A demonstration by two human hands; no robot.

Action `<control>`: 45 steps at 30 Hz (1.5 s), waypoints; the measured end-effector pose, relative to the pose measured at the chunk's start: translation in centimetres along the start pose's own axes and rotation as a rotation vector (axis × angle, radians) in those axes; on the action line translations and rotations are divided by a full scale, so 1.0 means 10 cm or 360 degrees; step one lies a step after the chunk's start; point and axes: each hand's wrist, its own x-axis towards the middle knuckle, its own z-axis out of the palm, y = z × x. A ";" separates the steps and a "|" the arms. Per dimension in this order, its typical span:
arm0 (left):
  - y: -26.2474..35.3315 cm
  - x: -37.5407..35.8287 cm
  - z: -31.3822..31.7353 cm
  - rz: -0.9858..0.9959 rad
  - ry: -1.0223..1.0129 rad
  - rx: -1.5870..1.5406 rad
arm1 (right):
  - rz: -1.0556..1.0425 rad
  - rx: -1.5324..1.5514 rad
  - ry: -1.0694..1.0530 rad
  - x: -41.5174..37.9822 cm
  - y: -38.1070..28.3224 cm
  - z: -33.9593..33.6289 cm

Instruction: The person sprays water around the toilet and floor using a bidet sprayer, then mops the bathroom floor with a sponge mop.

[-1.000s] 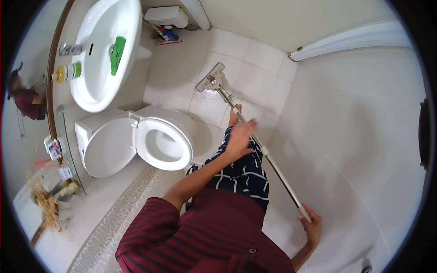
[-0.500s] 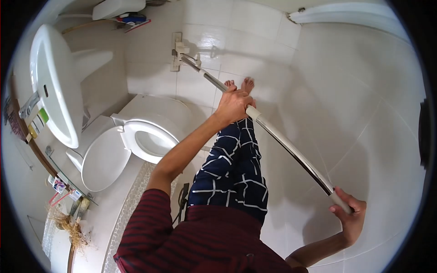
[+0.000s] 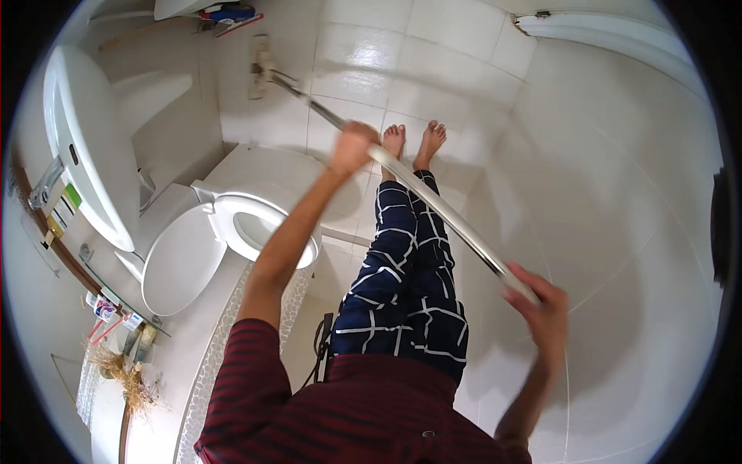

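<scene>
A mop (image 3: 437,204) with a long shiny metal handle runs diagonally across the head view. Its narrow beige rectangular head (image 3: 260,68) rests on the tiled floor at the upper left, slightly blurred. My left hand (image 3: 355,147) is wrapped round the handle's middle, just above a pale collar on the pole. My right hand (image 3: 542,303) grips the pale end of the handle at the lower right, blurred by motion. Both bare feet (image 3: 415,142) stand on the tiles beyond the handle.
A toilet (image 3: 267,246) with its lid raised stands at the left, below a wall-mounted sink (image 3: 93,155). A red-and-blue brush or squeegee (image 3: 232,17) lies at the top. Toiletries (image 3: 116,315) and dried stalks (image 3: 127,379) line a shelf at the lower left.
The mop head has slid up and left across the floor. Both hands have moved left with the handle, the right one also upward. More of the feet shows.
</scene>
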 end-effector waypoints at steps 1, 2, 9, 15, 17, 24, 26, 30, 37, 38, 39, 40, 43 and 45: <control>-0.39 -0.10 -0.12 -0.0169 0.0033 0.0046 | -0.0128 0.0149 -0.0040 0.23 -0.11 0.32; -0.88 -0.24 -0.22 -0.0308 -0.0095 0.0034 | -0.0225 0.0259 -0.0097 0.47 -0.29 0.63; -0.55 -0.46 -0.14 -0.0569 -0.0233 0.0358 | -0.0181 0.0064 -0.0193 0.19 -0.18 0.58; 1.09 -0.11 0.05 -0.0405 -0.0156 0.0052 | 0.0536 -0.0028 0.0239 -0.84 -0.23 -0.55; 0.83 -0.34 -0.02 -0.0483 -0.0153 0.0032 | 0.0397 -0.0108 0.0128 -0.52 -0.22 -0.23; -0.99 -1.64 -0.40 -0.0736 -0.0259 0.0451 | -0.0268 -0.0303 -0.0190 0.21 -0.08 1.69; -0.47 -1.62 -0.13 -0.0713 -0.0079 0.0357 | -0.0171 -0.0069 -0.0141 -0.19 0.23 1.36; 1.47 -1.03 0.23 -0.0718 -0.0446 0.0610 | 0.0494 -0.0107 0.0215 -1.27 0.11 0.08; 0.90 -1.05 -0.24 -0.0555 -0.0270 0.0167 | 0.0077 -0.0375 0.0182 -1.05 -0.11 0.37; 0.61 -1.15 -0.22 -0.0578 -0.0241 0.0215 | -0.0106 -0.0421 0.0164 -0.86 -0.08 0.56; 0.34 -1.29 -0.16 -0.0599 -0.0205 0.0260 | -0.0133 -0.0345 0.0069 -0.67 -0.02 0.75; 0.09 -1.40 -0.21 -0.0591 -0.0281 0.0281 | -0.0150 -0.0147 0.0005 -0.48 0.15 1.00; -0.78 -1.93 -0.05 -0.0848 -0.0445 0.0550 | -0.0159 0.0081 -0.0130 0.02 0.52 1.84; -0.91 -2.05 -0.22 -0.0888 -0.0578 0.0736 | -0.0163 -0.0078 -0.0221 0.12 0.60 2.18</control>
